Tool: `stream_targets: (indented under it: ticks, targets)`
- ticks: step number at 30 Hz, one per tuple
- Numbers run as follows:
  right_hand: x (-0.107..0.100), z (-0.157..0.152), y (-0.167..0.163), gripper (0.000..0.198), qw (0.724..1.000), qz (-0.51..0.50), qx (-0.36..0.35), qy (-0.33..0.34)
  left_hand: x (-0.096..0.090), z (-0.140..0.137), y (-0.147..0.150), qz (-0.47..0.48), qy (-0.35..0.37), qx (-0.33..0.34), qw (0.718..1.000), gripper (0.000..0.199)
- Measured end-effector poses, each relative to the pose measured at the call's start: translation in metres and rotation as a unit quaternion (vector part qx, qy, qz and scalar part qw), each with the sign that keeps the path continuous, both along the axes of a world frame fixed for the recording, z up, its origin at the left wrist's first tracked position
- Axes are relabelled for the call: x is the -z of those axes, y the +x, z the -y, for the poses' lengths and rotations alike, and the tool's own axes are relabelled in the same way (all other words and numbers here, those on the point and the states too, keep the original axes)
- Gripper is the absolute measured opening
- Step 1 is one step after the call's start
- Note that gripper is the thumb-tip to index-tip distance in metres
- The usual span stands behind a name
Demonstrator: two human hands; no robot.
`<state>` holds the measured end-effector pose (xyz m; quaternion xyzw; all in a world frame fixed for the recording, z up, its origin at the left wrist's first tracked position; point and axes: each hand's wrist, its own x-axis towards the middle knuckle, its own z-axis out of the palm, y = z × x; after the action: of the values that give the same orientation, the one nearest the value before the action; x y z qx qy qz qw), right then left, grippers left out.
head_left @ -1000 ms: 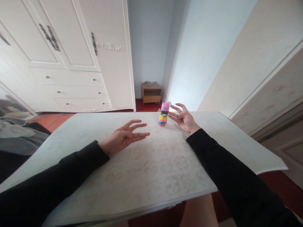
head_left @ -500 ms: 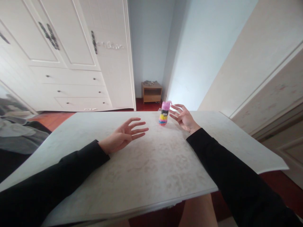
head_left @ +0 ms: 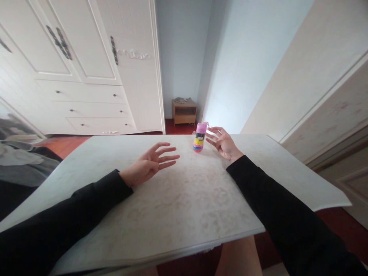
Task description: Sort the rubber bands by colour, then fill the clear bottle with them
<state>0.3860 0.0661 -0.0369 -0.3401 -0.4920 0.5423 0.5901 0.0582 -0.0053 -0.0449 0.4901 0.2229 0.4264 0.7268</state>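
A small bottle-shaped container [head_left: 199, 141] stands upright near the far edge of the table, banded in pink, black, yellow, blue and red, with a pink top and a small loop. Just right of it is my right hand [head_left: 224, 145], fingers spread and bent toward it; whether a fingertip touches the loop I cannot tell. My left hand [head_left: 152, 163] hovers over the table to the left of the container, its fingers apart and nothing in it. Both arms wear black sleeves.
The pale patterned table [head_left: 178, 214] spans the foreground. Beyond it stand a white wardrobe [head_left: 94, 69] and a small wooden nightstand [head_left: 184, 113] in the corner. Grey fabric [head_left: 25, 165] lies at the left, and a light panelled door or cabinet [head_left: 339, 115] is at the right.
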Motion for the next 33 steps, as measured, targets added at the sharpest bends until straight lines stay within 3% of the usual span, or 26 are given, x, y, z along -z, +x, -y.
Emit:
stream_targets:
  ticks: [5, 11, 15, 18, 21, 26, 33]
  targets:
    - [0.001, 0.000, -0.001, 0.037, 1.000, -0.007, 0.001, -0.001, 0.000, 0.001, 0.001, 0.009, -0.005, 0.003, 1.000, 0.073]
    - [0.005, -0.003, 0.000, 0.055, 1.000, 0.010, 0.009, 0.004, 0.003, 0.001, 0.000, 0.009, 0.016, 0.030, 0.999, 0.081]
    - [0.007, -0.004, 0.000, 0.054, 0.999, 0.031, 0.019, 0.008, 0.004, -0.002, 0.000, 0.019, 0.004, 0.021, 1.000, 0.067]
    - [0.006, -0.005, 0.000, 0.042, 1.000, 0.022, 0.017, -0.007, 0.002, -0.003, 0.003, 0.029, -0.035, 0.010, 0.999, 0.051]
    - [0.006, -0.006, 0.001, 0.017, 1.000, 0.001, 0.015, -0.027, -0.003, -0.002, 0.007, 0.032, -0.081, -0.007, 0.996, 0.041]
    - [0.007, -0.008, 0.002, 0.014, 0.999, -0.011, 0.020, -0.026, -0.007, 0.001, 0.009, 0.033, -0.096, -0.016, 0.995, 0.052]
    - [0.006, -0.008, 0.001, 0.029, 0.999, -0.026, 0.013, -0.030, -0.007, 0.003, 0.010, 0.034, -0.098, -0.024, 0.994, 0.064]
